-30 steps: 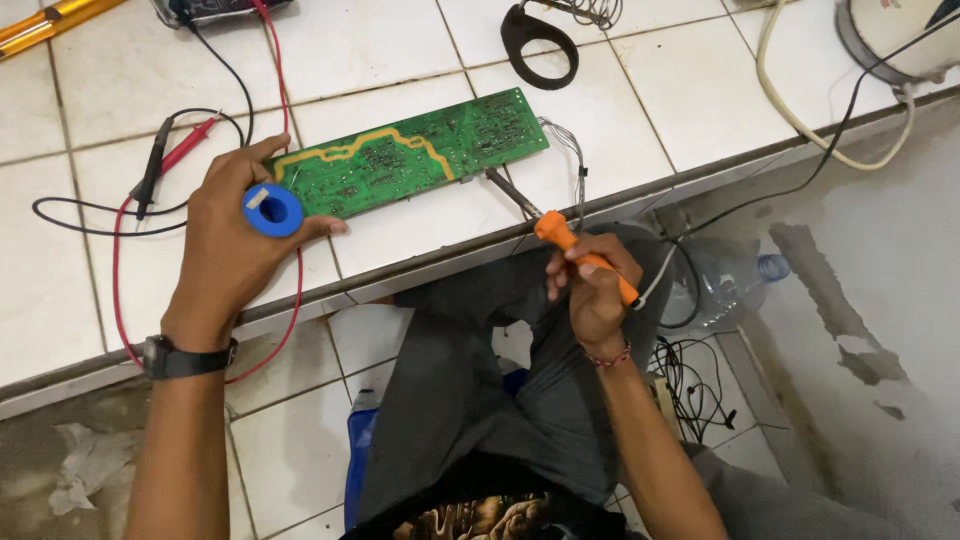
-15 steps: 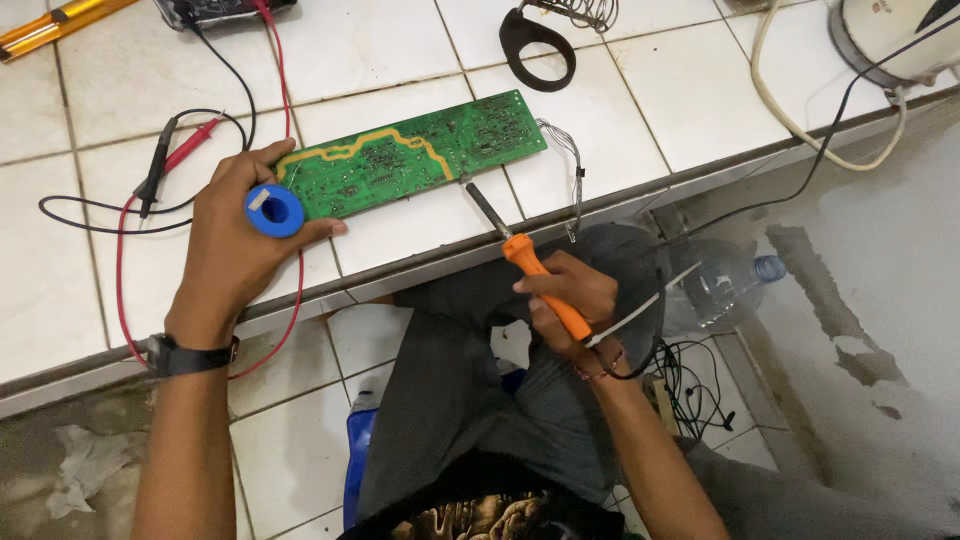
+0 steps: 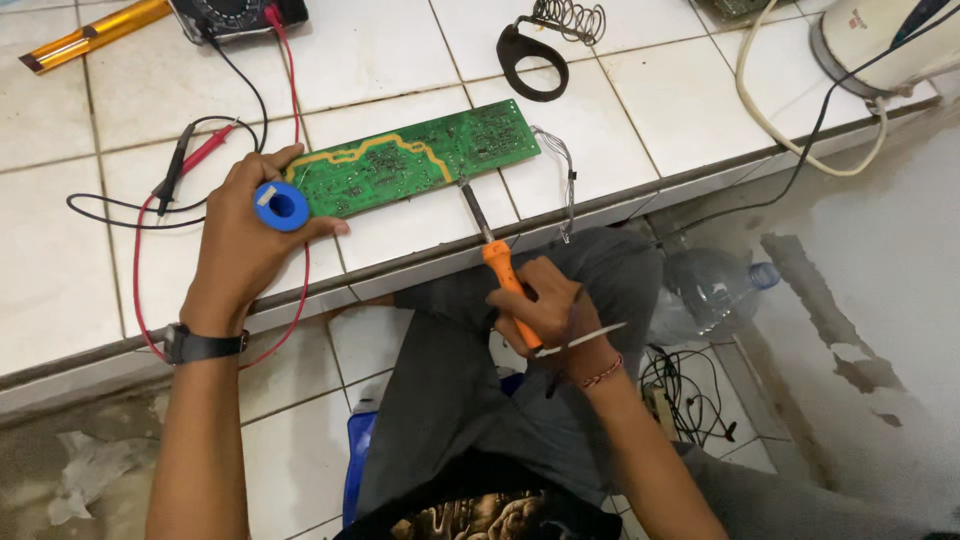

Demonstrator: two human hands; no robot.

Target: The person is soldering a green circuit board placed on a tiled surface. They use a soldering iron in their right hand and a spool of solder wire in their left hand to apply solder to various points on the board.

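Two hands are busy here, and each one carries a risk. The white tiled counter [image 3: 400, 60] is in front of both hands, and on it the long green circuit board [image 3: 415, 165] lies flat, between your hands and a little beyond them. It is not clamped, so I think it could slide if you push it with the tip.

Your left hand [image 3: 240, 240] rests on the left end of the board, fingers curled around the small blue spool of solder wire [image 3: 281, 206], which it pinches against the tile. Your right hand [image 3: 545, 310] is closed around the orange-handled soldering iron [image 3: 497, 262]; its dark tip touches, or nearly touches, the near edge of the board. The same hand also holds thin metal tweezers [image 3: 580, 340], so your grip on the iron is probably weaker.

The hot iron is directly above your grey-trousered knee [image 3: 450, 370]; if it slips, it may burn you. The red and black probe leads [image 3: 190, 160], just beyond your left hand, could melt if the iron wanders there.
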